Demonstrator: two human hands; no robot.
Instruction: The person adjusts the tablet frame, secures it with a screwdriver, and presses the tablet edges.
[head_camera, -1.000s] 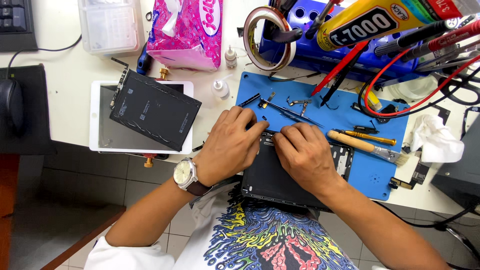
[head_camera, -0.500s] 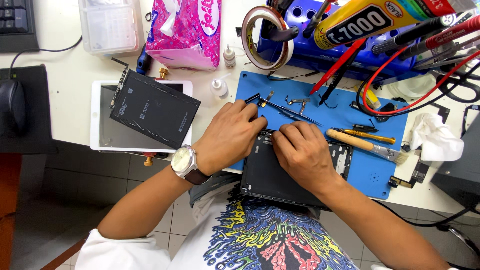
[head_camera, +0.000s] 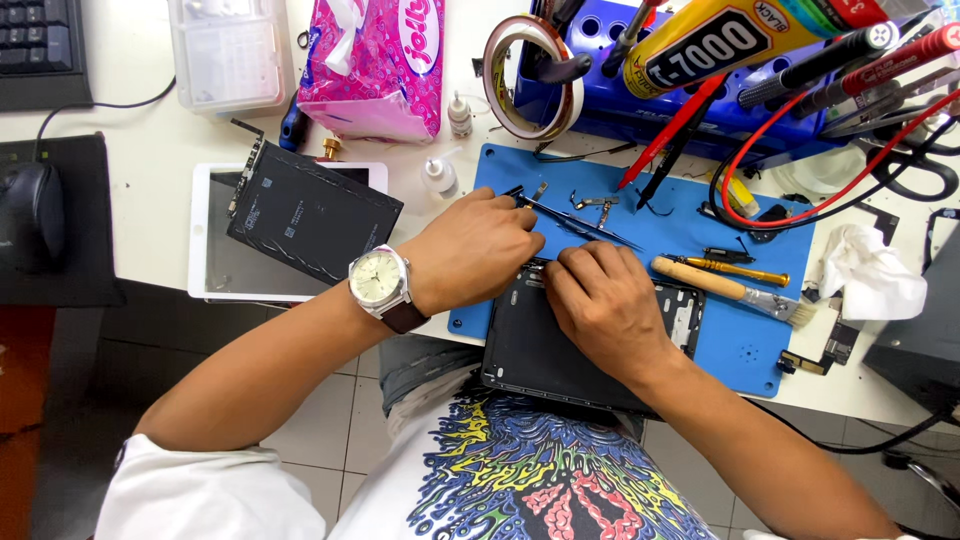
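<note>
A dark tablet back housing (head_camera: 545, 360) lies at the front edge of a blue work mat (head_camera: 745, 345), partly over my lap. My right hand (head_camera: 600, 300) rests on the housing's top edge with its fingers curled down and pressing there. Just to its left is my left hand (head_camera: 480, 250), a watch on its wrist. The left fingers are curled over the near end of thin black tweezers (head_camera: 590, 228), which lie slanted on the mat. What my fingertips touch underneath is hidden.
At the left, a white tablet (head_camera: 215, 270) carries a black battery panel (head_camera: 310, 215). A wooden-handled brush (head_camera: 720, 285) and a yellow screwdriver (head_camera: 745, 268) lie on the mat. Behind stand a tape roll (head_camera: 500, 75), a pink tissue pack (head_camera: 375, 60), small bottles (head_camera: 438, 175) and a blue tool rack (head_camera: 640, 115).
My left hand has slid up off the housing's corner onto the tweezers. My right hand has stayed on the housing's top edge.
</note>
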